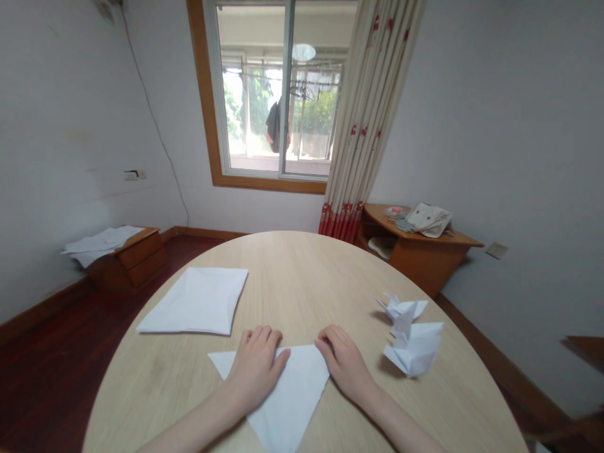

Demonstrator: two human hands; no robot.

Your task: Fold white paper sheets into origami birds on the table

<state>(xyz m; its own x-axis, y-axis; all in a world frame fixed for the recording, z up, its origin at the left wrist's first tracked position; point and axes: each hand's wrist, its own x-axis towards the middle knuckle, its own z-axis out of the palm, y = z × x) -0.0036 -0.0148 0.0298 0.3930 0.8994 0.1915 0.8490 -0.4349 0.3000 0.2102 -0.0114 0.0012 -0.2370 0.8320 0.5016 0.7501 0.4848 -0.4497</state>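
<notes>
A white sheet of paper point(293, 396), folded into a triangle, lies in front of me with its long edge away from me and a point towards me. My left hand point(257, 362) rests on its left part, fingers stretched over the far edge and thumb apart, holding nothing. At the right end of that edge is my right hand point(343, 360), its fingers curled and the thumb against the paper's corner. The right hand's fingertips are partly hidden. To the right stand folded paper figures point(415, 352) with pointed tips, close together.
A stack of white paper point(195, 302) lies on the left of the round wooden table point(302, 264). Beyond the table are a low cabinet with papers point(127, 255) on the left, a corner cabinet point(419, 258) with a cloth bag on the right, a curtain point(365, 126) and a window.
</notes>
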